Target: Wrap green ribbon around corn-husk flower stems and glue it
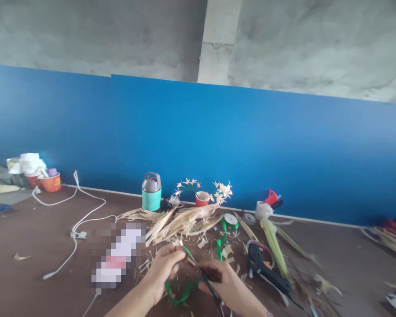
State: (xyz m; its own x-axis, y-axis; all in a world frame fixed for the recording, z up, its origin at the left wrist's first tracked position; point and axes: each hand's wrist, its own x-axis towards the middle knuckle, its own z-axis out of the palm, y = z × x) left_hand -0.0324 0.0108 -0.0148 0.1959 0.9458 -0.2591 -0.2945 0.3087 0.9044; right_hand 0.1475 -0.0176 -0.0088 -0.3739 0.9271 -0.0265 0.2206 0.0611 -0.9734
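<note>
In front of me, my left hand (163,268) is closed, thumb and forefinger pinching near the top of a small pale bud (181,241) with green just below it. A thin dark stem-like shaft (203,275) slants down from there to the lower right. My right hand (226,284) is curled around that shaft; whether it is a wire stem or a tool is unclear. Beneath both hands a green ribbon-like tape (181,296) hangs in a loop. Dry corn husks (185,222) and husk scraps lie just beyond, beside a green tape roll (231,221).
A black glue gun (267,270) lies at right near a green-yellow husk bundle (273,246). Farther back stand a teal lidded container (151,198), a red cup (202,201) with pale flowers (222,191) and a blue partition (198,132). White cables (86,218) cross the left side.
</note>
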